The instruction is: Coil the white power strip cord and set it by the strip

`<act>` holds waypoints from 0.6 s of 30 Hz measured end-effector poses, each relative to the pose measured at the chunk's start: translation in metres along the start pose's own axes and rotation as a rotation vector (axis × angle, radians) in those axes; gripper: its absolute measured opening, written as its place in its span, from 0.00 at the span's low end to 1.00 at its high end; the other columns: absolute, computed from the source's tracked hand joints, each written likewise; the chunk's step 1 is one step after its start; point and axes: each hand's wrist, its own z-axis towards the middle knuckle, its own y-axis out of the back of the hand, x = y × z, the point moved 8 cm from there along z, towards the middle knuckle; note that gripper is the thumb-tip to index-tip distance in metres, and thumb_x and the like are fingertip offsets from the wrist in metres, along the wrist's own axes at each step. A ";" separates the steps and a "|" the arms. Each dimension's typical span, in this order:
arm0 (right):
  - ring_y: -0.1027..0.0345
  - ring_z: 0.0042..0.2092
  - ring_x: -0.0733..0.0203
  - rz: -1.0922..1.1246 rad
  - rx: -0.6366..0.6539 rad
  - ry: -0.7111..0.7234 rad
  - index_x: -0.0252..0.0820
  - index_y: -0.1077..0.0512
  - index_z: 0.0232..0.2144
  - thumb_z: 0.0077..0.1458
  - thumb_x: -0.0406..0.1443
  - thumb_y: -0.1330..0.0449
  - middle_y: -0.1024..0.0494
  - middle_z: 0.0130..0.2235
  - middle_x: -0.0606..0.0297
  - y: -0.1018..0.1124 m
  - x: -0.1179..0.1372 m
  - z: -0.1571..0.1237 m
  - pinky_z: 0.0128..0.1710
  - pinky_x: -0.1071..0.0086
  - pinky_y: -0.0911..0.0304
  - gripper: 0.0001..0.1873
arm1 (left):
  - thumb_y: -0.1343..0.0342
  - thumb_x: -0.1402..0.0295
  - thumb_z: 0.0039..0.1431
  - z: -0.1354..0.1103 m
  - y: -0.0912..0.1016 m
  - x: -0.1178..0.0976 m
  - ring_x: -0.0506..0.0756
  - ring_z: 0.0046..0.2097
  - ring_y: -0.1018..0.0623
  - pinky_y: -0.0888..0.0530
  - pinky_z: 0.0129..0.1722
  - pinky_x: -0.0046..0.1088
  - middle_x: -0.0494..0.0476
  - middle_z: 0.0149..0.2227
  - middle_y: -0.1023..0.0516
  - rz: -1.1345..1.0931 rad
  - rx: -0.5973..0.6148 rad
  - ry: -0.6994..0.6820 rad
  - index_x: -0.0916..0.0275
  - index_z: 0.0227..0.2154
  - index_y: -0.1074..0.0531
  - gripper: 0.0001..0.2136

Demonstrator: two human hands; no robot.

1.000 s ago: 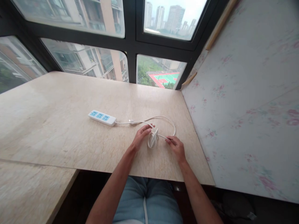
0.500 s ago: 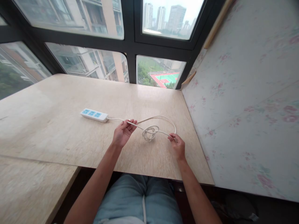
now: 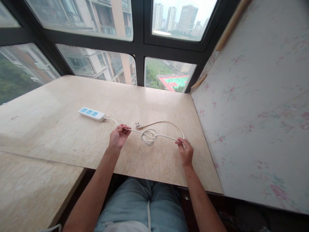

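Well, the tabletop [image 3: 60, 138] stretches wide left of the power strip [image 3: 91, 114], its front edge by the person's legs [image 3: 140, 204]; left hand [image 3: 119, 137] and right hand [image 3: 185, 152] each pinch the white cord [image 3: 166, 136], loosely coiled between them; compared with earlier, the hands are farther apart, the strip farther left.

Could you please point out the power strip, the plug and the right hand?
Power strip [image 3: 91, 114], head view: its top face.
Plug [image 3: 139, 126], head view: its white body.
Right hand [image 3: 186, 152], head view: its middle.
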 end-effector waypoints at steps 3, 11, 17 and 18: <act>0.27 0.37 0.53 -0.030 0.015 0.039 0.45 0.23 0.31 0.57 0.46 0.40 0.20 0.32 0.61 -0.001 0.002 0.001 0.44 0.58 0.35 0.13 | 0.55 0.80 0.63 0.005 0.009 -0.001 0.48 0.25 0.25 0.22 0.36 0.30 0.51 0.21 0.29 0.040 -0.019 -0.027 0.66 0.23 0.32 0.14; 0.27 0.35 0.56 -0.174 0.099 0.237 0.43 0.23 0.32 0.62 0.46 0.44 0.19 0.32 0.60 -0.013 0.019 -0.001 0.41 0.60 0.35 0.16 | 0.52 0.79 0.62 -0.007 0.033 -0.007 0.54 0.33 0.19 0.21 0.36 0.33 0.59 0.29 0.22 0.263 -0.060 -0.057 0.68 0.30 0.30 0.08; 0.26 0.43 0.55 -0.246 0.074 0.364 0.41 0.24 0.39 0.64 0.41 0.45 0.19 0.38 0.57 -0.015 0.034 -0.008 0.49 0.57 0.36 0.13 | 0.44 0.72 0.57 -0.030 0.043 -0.025 0.54 0.33 0.20 0.22 0.33 0.32 0.58 0.34 0.24 0.622 -0.140 -0.183 0.67 0.38 0.32 0.07; 0.27 0.44 0.55 -0.255 0.060 0.368 0.40 0.24 0.40 0.63 0.40 0.45 0.19 0.40 0.57 -0.014 0.035 -0.008 0.50 0.57 0.37 0.12 | 0.43 0.71 0.56 -0.037 0.041 -0.033 0.53 0.33 0.21 0.23 0.32 0.31 0.57 0.34 0.25 0.696 -0.170 -0.299 0.66 0.40 0.33 0.09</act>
